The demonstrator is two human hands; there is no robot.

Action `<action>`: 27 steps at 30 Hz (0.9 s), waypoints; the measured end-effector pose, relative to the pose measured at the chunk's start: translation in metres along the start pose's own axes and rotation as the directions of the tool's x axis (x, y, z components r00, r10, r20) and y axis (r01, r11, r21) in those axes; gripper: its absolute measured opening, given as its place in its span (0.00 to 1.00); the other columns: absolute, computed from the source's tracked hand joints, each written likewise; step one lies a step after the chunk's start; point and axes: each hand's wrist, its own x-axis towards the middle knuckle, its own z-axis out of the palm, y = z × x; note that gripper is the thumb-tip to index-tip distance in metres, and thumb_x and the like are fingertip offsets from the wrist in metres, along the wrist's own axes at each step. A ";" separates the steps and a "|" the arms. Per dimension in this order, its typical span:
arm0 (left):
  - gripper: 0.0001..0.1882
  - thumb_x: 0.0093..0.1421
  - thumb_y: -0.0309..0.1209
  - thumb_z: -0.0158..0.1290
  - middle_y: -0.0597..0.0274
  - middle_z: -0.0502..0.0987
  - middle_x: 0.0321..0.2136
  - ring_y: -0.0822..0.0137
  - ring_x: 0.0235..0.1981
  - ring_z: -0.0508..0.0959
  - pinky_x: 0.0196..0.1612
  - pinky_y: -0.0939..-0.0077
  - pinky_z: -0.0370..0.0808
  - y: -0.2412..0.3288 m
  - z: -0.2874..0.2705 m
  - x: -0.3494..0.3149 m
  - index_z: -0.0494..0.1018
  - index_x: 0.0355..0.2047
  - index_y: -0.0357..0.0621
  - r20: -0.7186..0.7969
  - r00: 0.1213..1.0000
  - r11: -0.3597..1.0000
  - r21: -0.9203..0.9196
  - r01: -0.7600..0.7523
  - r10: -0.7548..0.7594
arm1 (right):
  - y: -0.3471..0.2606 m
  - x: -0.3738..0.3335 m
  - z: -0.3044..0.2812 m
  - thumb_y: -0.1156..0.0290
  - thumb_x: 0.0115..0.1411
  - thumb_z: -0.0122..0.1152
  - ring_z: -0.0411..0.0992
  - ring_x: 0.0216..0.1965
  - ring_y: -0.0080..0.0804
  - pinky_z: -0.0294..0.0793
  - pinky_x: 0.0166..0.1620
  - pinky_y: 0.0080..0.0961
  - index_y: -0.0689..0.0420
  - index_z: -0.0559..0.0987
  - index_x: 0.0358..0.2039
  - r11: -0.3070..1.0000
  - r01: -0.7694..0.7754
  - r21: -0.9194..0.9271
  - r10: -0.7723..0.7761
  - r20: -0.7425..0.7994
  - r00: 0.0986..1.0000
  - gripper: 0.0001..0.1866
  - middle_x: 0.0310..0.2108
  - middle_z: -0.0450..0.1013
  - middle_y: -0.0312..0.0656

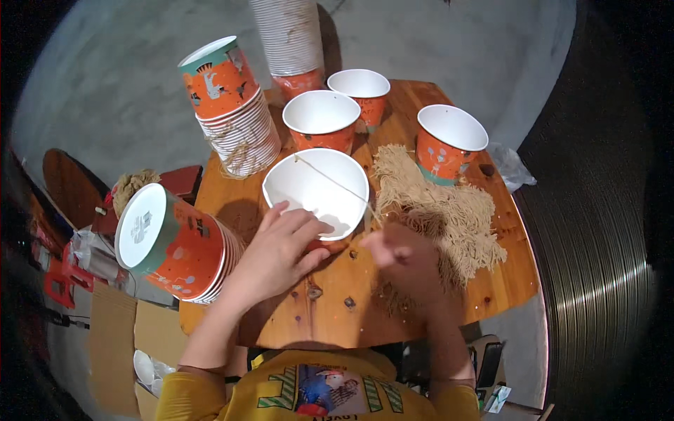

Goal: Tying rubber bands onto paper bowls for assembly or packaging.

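Note:
A white-lined orange paper tub [344, 175] stands in front of me on the wooden table. My left hand [281, 245] grips its near rim, fingers curling over the inside and thumb outside. A thin tan string [330, 180] stretches across the tub's mouth from its far rim toward my right hand [404, 256]. That hand, slightly blurred, is closed in a pinch on the string's near end, right of the tub. Under and beyond it lies a spread bundle of cut tan strings [449, 224].
Three more upright tubs stand beyond: one [321, 126], another [368, 88] and a third [446, 151] at right. Stacked inverted tubs [186, 245] are at left, another stack [235, 119] behind, and a tall stack [291, 42] farther back. A cardboard box [112, 337] sits lower left.

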 end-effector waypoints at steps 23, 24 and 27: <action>0.12 0.54 0.25 0.54 0.56 0.72 0.29 0.55 0.36 0.73 0.45 0.64 0.66 0.013 0.016 0.015 0.73 0.40 0.43 -0.041 0.998 0.983 -0.177 0.040 -0.047 | 0.003 -0.026 0.037 0.67 0.56 0.59 0.75 0.24 0.46 0.73 0.28 0.35 0.54 0.77 0.35 0.932 -0.163 -0.325 0.119 -0.150 0.982 0.07 0.23 0.74 0.48; 0.12 0.54 0.25 0.54 0.56 0.72 0.29 0.55 0.36 0.74 0.45 0.64 0.67 0.014 0.016 0.016 0.73 0.40 0.43 -0.052 0.998 0.985 -0.168 0.038 -0.047 | 0.002 -0.026 0.038 0.67 0.56 0.59 0.75 0.24 0.46 0.73 0.28 0.35 0.54 0.77 0.35 0.932 -0.164 -0.324 0.120 -0.151 0.981 0.07 0.23 0.74 0.48; 0.12 0.54 0.26 0.53 0.57 0.72 0.29 0.55 0.36 0.74 0.45 0.64 0.66 0.015 0.014 0.016 0.73 0.41 0.43 -0.027 0.998 0.984 -0.170 0.052 -0.057 | 0.000 -0.024 0.041 0.67 0.56 0.58 0.75 0.24 0.46 0.72 0.27 0.36 0.53 0.76 0.34 0.935 -0.245 -0.255 0.207 -0.167 0.964 0.06 0.23 0.73 0.49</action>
